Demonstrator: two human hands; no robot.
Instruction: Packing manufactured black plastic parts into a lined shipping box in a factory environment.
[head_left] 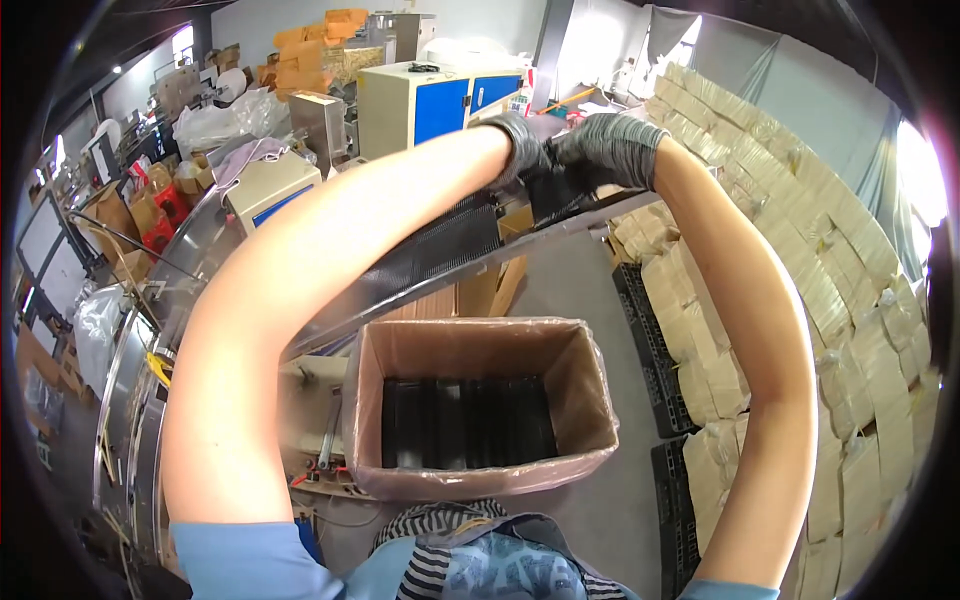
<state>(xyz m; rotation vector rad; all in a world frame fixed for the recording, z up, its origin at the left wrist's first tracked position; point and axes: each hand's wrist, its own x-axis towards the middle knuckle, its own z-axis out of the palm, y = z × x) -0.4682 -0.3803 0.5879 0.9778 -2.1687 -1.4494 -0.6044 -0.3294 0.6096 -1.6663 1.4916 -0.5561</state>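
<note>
My arms reach forward over a metal-edged conveyor. My left hand (518, 148) and my right hand (612, 152), both in grey gloves, come together at its far end. Their fingers are closed on a dark black piece (562, 195), which blends with the gloves, so its exact kind is unclear. Black ribbed material (440, 247) lies along the conveyor below my left forearm. Close to my body stands an open cardboard box (485, 482) with a clear plastic liner. Flat black pieces (468, 423) lie side by side in its bottom.
Tall stacks of wrapped beige bundles (830, 270) rise on the right, along black pallets (655, 350). A cream cabinet with blue doors (390, 108) stands beyond the conveyor's metal rail (440, 290). Plastic bags (235, 120) and cartons crowd the far left.
</note>
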